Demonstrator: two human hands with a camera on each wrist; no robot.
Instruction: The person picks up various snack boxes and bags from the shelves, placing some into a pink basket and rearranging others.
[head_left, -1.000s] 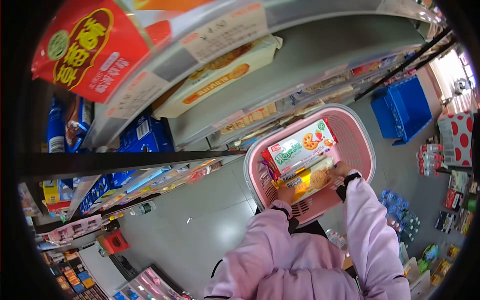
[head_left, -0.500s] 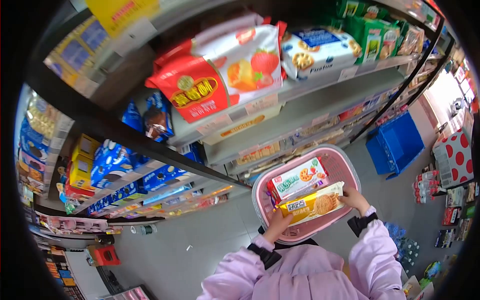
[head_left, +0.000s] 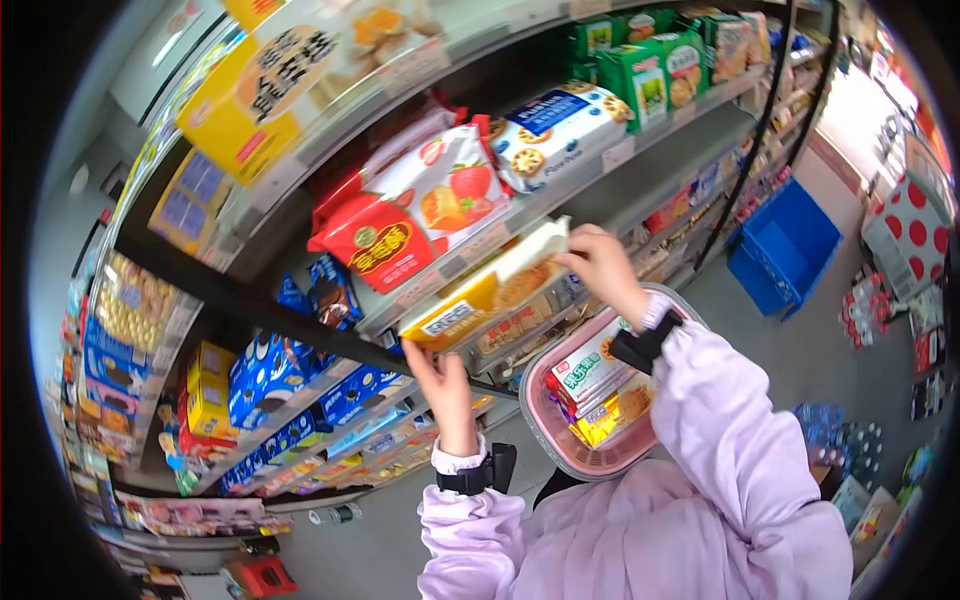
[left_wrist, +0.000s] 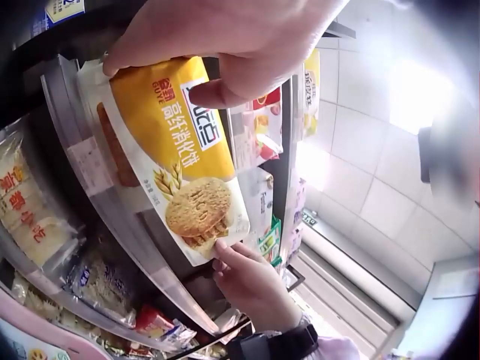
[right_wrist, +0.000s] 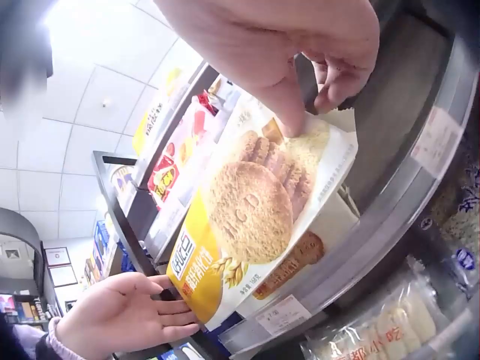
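Both hands hold a yellow-and-white biscuit pack [head_left: 492,292] by its two ends, at the front of a shelf. My left hand [head_left: 443,395] grips the yellow end, its thumb on the printed face in the left wrist view. At the white end my right hand [head_left: 608,268] pinches the pack, thumb in front. Another pale biscuit pack [right_wrist: 291,264] lies on the shelf behind the held one. Below, a pink basket [head_left: 540,420] contains a white-and-red biscuit pack [head_left: 585,370] and a yellow pack [head_left: 612,415].
A red strawberry snack bag [head_left: 395,240] and a white cookie pack [head_left: 560,140] stand on the shelf above. Blue packs [head_left: 265,385] fill shelves to the left, beyond a black shelf post [head_left: 250,300]. On the floor at right is a blue crate [head_left: 785,250].
The biscuit pack has come up out of the basket to the shelf front, carried in both hands. The head view has shifted, showing more of the upper shelves.
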